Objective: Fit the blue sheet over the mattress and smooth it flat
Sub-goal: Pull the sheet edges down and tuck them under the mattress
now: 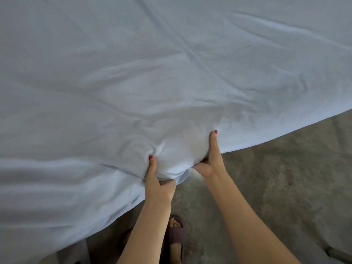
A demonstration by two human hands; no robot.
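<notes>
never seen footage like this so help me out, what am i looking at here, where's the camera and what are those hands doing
There is only one picture, taken by a wide-angle camera worn on a person's head, looking forward and down. That is why you see two bare arms reaching out from the bottom edge, with no robot involved.

The big pale surface is a blue sheet spread over a bed; it has creases in it. The left hand and the right hand both pinch the sheet at a bunched corner at its near edge, thumbs on top and fingers curled underneath. The mattress itself is hidden under the cloth.

Below is a grey floor, and the person's foot in a dark sandal.
</notes>
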